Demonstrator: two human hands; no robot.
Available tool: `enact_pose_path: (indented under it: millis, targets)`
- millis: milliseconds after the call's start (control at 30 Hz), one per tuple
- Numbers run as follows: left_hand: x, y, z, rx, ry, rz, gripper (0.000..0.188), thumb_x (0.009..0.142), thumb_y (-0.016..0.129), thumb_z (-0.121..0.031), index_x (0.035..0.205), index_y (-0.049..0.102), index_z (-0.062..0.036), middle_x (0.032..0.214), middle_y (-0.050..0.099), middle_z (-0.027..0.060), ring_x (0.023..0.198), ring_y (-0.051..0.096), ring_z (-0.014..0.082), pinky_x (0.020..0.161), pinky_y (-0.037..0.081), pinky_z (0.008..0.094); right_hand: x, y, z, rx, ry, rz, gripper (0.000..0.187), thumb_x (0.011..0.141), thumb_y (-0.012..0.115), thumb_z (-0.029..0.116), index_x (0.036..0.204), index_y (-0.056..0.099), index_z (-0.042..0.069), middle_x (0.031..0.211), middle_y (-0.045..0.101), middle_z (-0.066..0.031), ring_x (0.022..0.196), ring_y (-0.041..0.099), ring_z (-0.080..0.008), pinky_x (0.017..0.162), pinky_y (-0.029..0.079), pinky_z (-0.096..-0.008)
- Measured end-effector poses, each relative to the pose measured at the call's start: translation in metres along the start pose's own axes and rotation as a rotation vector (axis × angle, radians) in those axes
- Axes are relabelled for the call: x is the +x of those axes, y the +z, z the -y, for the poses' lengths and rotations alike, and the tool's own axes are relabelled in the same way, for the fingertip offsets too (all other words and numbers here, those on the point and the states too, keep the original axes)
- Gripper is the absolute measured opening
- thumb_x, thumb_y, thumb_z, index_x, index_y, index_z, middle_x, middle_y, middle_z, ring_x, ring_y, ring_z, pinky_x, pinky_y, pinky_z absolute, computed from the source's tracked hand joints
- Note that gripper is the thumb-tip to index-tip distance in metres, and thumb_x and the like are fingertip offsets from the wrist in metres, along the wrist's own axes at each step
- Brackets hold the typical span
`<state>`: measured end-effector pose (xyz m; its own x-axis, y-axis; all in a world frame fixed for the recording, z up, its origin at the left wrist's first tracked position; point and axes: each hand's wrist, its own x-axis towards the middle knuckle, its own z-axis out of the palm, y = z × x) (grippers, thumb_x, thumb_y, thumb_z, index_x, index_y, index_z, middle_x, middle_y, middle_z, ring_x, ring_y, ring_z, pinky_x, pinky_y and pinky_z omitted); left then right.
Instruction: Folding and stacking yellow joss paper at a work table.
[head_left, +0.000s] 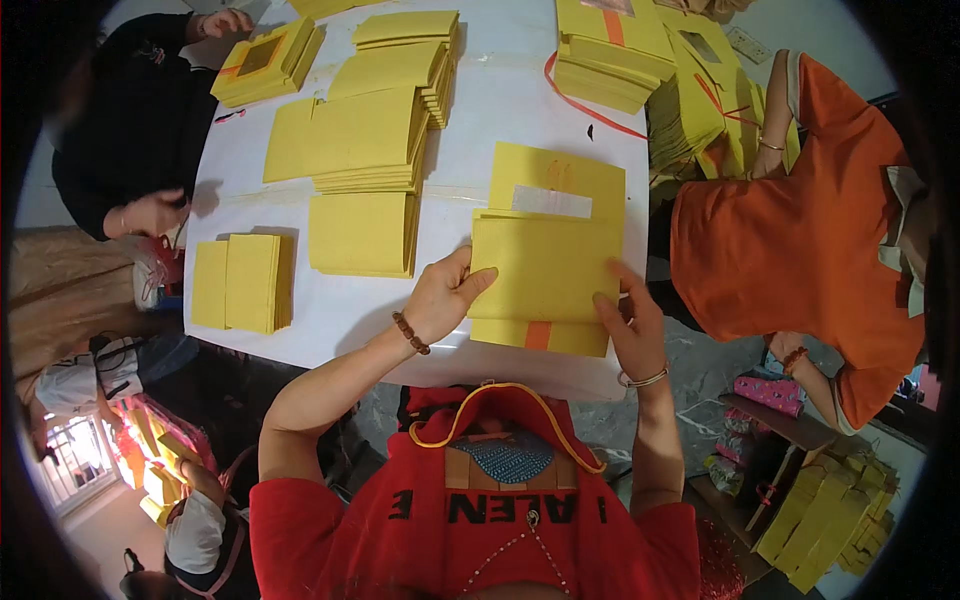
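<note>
The left hand (445, 296) grasps the left edge of the yellow paper (545, 265), thumb on top. The right hand (637, 330) is at the opposite edge, thumb against the paper and fingers loosely bent; I cannot tell whether it grips or only steadies.

The paper is in front of the person, over the near right part of the white bench (490, 110); whether it rests there or is lifted cannot be told. It shows a pale strip (551, 202) toward its far end and an orange strip (538, 335) at its near end.

To its left on the bench, a long overlapping row (345, 135) of yellow paper runs away from the person, with a block (360, 235) at its near end. A small pile (255, 285) sits further left. At the far right, a red band (590, 112) lies beside a tall stack (612, 65).

2 co-workers flank the bench: 1 in black (125, 130) at left, 1 in orange (790, 220) at right.
</note>
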<state>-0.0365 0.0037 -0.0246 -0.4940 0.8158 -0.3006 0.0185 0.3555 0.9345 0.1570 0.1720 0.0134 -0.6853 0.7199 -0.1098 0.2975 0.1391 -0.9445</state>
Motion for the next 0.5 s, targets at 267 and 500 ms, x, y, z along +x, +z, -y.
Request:
enact_pose_path:
  millis: [267, 500]
  targets:
    - [-0.003, 0.002, -0.031, -0.281, -0.102, -0.007, 0.019, 0.092, 0.054, -0.021, 0.099, 0.049, -0.0049, 0.070, 0.056, -0.0021, 0.052, 0.042, 0.0007, 0.044, 0.033, 0.0179, 0.008, 0.005, -0.007, -0.006, 0.050, 0.077, 0.032, 0.079, 0.066, 0.008, 0.110, 0.060, 0.002, 0.081, 0.062, -0.0032, 0.063, 0.049, -0.0037, 0.057, 0.041, -0.0190]
    - [-0.007, -0.003, -0.024, -0.255, -0.080, -0.026, 0.045, 0.088, 0.059, -0.011, 0.126, 0.035, -0.0053, 0.075, 0.061, 0.0028, 0.060, 0.048, 0.0028, 0.056, 0.037, 0.0180, 0.012, 0.012, -0.007, -0.104, 0.095, -0.026, 0.031, 0.077, 0.067, 0.008, 0.107, 0.062, 0.001, 0.074, 0.060, -0.0004, 0.059, 0.043, -0.0031, 0.052, 0.036, -0.0180]
